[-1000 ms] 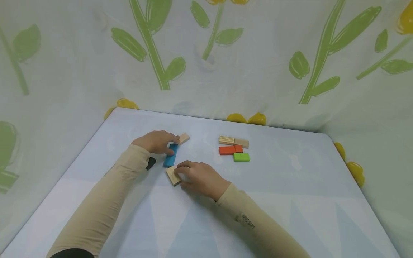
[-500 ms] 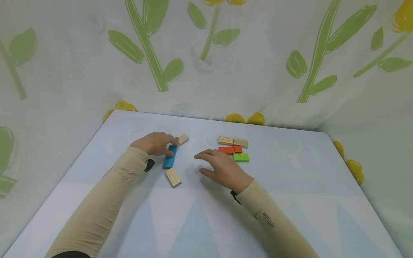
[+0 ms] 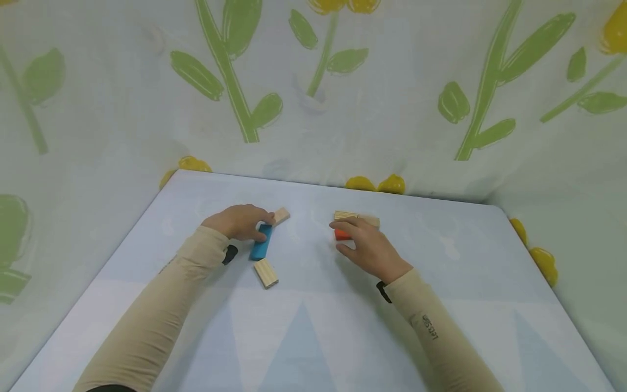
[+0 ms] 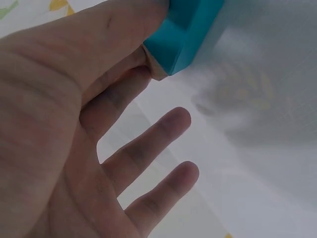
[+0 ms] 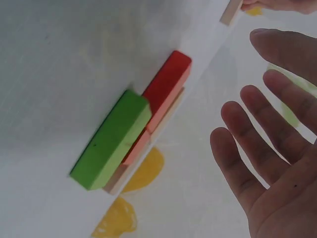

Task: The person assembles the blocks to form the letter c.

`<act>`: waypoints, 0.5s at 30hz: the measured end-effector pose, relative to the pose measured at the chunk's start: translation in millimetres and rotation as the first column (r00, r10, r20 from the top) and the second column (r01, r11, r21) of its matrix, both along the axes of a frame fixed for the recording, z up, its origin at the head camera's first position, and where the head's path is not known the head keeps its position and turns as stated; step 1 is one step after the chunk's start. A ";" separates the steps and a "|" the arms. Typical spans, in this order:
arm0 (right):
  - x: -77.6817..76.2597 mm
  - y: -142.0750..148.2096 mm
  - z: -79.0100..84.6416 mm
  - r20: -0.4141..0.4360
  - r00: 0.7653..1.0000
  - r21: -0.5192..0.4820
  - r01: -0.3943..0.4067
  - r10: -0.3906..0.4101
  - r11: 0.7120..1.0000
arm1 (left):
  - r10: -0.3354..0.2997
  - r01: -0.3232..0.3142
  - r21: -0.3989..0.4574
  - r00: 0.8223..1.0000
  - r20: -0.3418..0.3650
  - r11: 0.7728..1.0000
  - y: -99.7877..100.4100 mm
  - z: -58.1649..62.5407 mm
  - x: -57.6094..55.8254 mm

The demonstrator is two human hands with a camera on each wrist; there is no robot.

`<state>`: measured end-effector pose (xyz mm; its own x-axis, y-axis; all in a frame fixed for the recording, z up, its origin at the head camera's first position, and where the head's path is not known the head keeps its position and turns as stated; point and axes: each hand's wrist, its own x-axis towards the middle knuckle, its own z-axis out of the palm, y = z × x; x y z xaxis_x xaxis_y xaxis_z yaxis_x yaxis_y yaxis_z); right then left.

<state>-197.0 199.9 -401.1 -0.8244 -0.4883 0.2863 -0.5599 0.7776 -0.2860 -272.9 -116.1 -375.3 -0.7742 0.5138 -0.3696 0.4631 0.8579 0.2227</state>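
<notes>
My left hand (image 3: 240,221) pinches a blue wooden block (image 3: 261,247), thumb on its face; the left wrist view shows two fingers behind the block (image 4: 183,39) and the others spread. A pale wooden block (image 3: 281,215) lies by its fingertips. Nearer to me, another plain wooden block (image 3: 266,273) sits just off the blue one's lower end. My right hand (image 3: 369,247) hovers, fingers apart and holding nothing, over the red block (image 3: 342,234). It hides the green block in the head view; the right wrist view shows that green block (image 5: 111,141) beside the red ones.
Behind the red block lie a ribbed wooden block (image 3: 345,214) and a plain wooden one (image 3: 372,221), end to end. They are near the back of the white table (image 3: 470,256). A fabric wall with printed flowers (image 3: 392,109) rises behind.
My right hand has let go of the near wooden block and moved right, to above the red and green blocks. The left hand stays at the blue block.
</notes>
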 end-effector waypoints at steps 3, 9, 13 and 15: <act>-4.9 4.7 -3.1 0.002 1.000 0.017 0.012 -0.012 1.000 | 0.009 -0.009 -0.002 1.000 0.002 1.000 1.3 0.5 0.7; -16.1 9.7 -7.7 0.026 0.998 0.067 0.058 -0.060 0.996 | 0.012 -0.012 0.001 1.000 0.005 1.000 2.2 1.0 1.7; -21.7 10.3 -9.5 0.081 0.991 0.102 0.100 -0.108 0.990 | 0.006 -0.006 -0.002 1.000 0.004 1.000 1.1 1.3 1.4; -23.9 10.0 -10.0 0.096 0.988 0.116 0.107 -0.119 0.987 | 0.003 -0.003 -0.006 1.000 0.003 1.000 0.4 1.5 1.4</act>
